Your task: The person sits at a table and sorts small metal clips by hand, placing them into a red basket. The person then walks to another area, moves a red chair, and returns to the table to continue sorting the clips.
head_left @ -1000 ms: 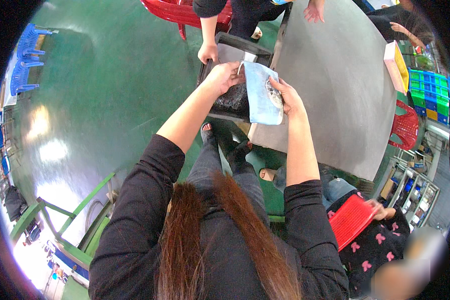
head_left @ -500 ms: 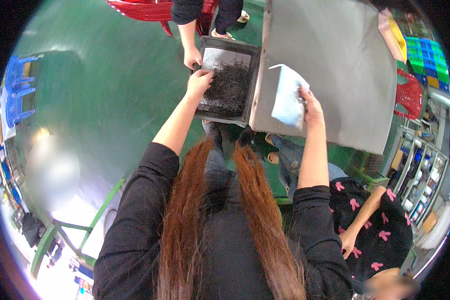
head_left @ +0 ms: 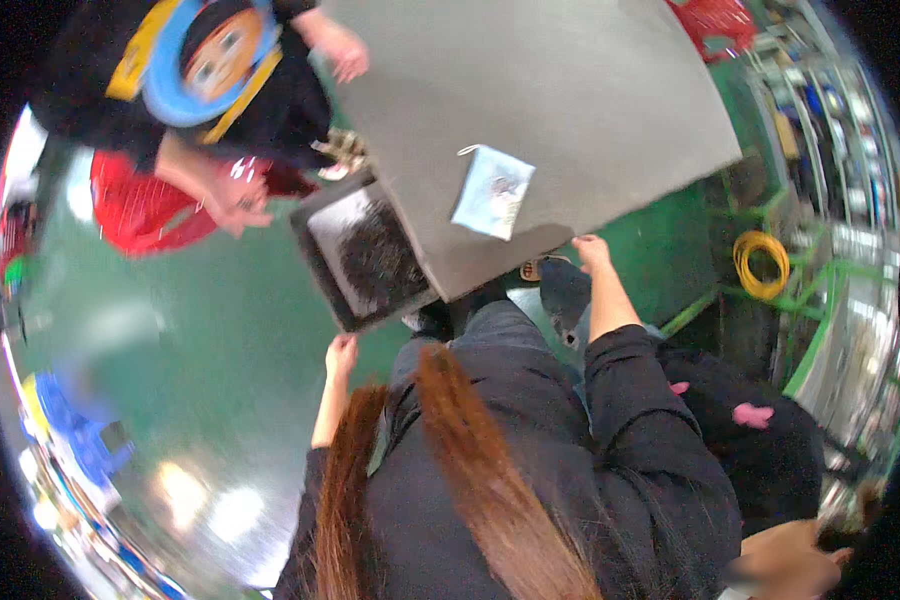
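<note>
Pale blue pouch point(head_left: 492, 192) lies on grey tabletop point(head_left: 590, 110); both grips empty (open): left hand point(head_left: 341, 356) below dark tray point(head_left: 365, 262), right hand point(head_left: 592, 254) at tabletop edge.

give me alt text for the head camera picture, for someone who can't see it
Seen from above, a person's empty left hand and right hand hang just below a grey table, touching nothing. A pale blue pouch lies on the table beside a dark tray of black bits; another person's hand reaches toward the tray.
</note>
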Tool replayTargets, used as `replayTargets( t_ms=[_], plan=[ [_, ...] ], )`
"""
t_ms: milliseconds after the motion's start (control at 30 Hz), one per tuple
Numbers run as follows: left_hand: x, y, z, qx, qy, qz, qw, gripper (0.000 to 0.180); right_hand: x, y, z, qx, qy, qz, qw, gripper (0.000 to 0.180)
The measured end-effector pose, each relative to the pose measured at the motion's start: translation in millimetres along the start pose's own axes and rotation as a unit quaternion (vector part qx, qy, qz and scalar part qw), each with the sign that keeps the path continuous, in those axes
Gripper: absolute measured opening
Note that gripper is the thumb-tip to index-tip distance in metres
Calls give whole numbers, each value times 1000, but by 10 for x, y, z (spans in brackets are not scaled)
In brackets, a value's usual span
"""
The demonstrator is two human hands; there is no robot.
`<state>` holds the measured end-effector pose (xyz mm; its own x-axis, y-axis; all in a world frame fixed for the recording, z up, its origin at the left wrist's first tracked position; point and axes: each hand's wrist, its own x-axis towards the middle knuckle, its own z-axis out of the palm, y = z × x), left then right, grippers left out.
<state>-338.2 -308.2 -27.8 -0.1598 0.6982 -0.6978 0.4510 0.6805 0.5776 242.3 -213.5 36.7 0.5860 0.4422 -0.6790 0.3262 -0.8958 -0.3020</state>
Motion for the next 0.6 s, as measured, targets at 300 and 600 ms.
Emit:
replayTargets(
  t_ms=[300, 600],
  plan=[
    [-88, 163, -303, -68, -48, -101, 991, 26, 320, 755, 152, -77, -139, 57, 986, 36],
    [189, 2648, 204, -47, -70, 69, 994, 22, 230, 683, 84, 33, -233, 94, 967, 24]
  ],
)
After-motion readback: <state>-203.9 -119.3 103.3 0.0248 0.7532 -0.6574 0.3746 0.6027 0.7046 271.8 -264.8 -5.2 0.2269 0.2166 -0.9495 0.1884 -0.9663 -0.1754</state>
